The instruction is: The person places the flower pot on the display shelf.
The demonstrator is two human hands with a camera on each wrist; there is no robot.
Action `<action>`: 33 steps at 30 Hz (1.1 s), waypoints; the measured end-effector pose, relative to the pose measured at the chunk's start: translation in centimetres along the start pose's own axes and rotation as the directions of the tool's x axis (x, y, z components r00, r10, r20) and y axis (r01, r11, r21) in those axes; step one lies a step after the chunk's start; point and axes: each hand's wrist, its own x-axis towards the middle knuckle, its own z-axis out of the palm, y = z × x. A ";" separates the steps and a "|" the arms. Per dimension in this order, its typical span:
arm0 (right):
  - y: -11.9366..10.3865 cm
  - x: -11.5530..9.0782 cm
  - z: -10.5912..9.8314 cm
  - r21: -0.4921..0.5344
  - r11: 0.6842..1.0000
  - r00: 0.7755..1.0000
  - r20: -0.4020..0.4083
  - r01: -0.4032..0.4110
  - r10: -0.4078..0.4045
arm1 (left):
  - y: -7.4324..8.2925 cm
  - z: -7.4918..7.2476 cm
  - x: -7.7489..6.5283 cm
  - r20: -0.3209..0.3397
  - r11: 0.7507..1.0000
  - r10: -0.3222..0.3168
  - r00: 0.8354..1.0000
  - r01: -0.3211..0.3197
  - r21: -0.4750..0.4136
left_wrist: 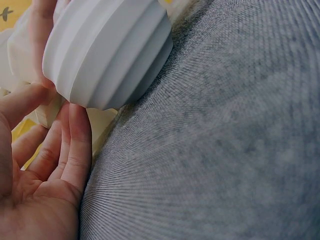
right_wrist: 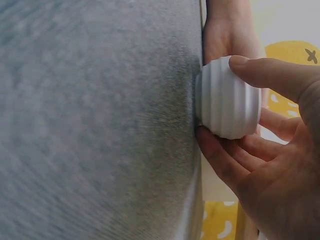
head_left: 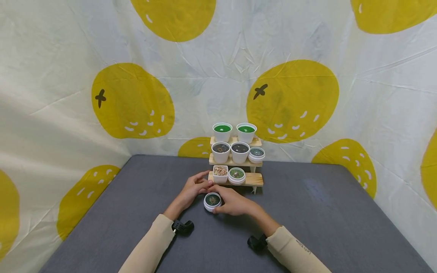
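My right hand (head_left: 235, 201) grips a small white ribbed pot (head_left: 212, 202) with a dark green and brown top, thumb on the near side and fingers on the far side. The pot is at the table surface, in front of a three-step wooden stand (head_left: 254, 178). In the right wrist view the thumb presses the pot's (right_wrist: 225, 100) ribbed wall. My left hand (head_left: 192, 191) is at the left end of the lowest step, thumb and fingers about the wood; the pot (left_wrist: 110, 55) partly hides this in the left wrist view.
On the lowest step stand a square white pot of pebbles (head_left: 220, 173) and a ribbed green-topped pot (head_left: 237, 175). The middle step bears two dark-filled cups (head_left: 221, 152) and a ribbed pot (head_left: 257, 154); two green-filled cups (head_left: 222, 132) top the stand. A patterned curtain (head_left: 211, 94) hangs behind the grey table (head_left: 307, 212).
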 end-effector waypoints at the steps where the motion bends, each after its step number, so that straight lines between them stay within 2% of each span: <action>1: 0.0 0.0 0.1 -0.004 1.000 1.000 0.003 -0.007 0.007 | 0.0 0.0 0.0 -0.002 1.000 -0.003 1.000 0.003 0.002; 10: -0.1 0.0 0.2 0.012 0.999 0.999 0.013 -0.052 0.052 | -0.1 0.0 0.1 -0.003 1.000 0.001 1.000 -0.001 -0.003; 20: 0.2 0.1 0.2 -0.015 1.000 0.999 -0.039 -0.018 0.017 | 0.0 0.0 0.0 -0.002 1.000 0.009 1.000 -0.009 0.001; 28: 0.4 -0.1 -0.3 0.055 0.998 0.999 -0.024 -0.030 0.031 | -0.1 0.0 0.0 -0.006 1.000 0.008 1.000 -0.008 -0.013; 33: 0.6 -0.2 -0.8 0.043 0.999 1.000 -0.017 -0.021 0.022 | -0.1 0.0 0.0 0.002 1.000 0.017 1.000 -0.017 -0.026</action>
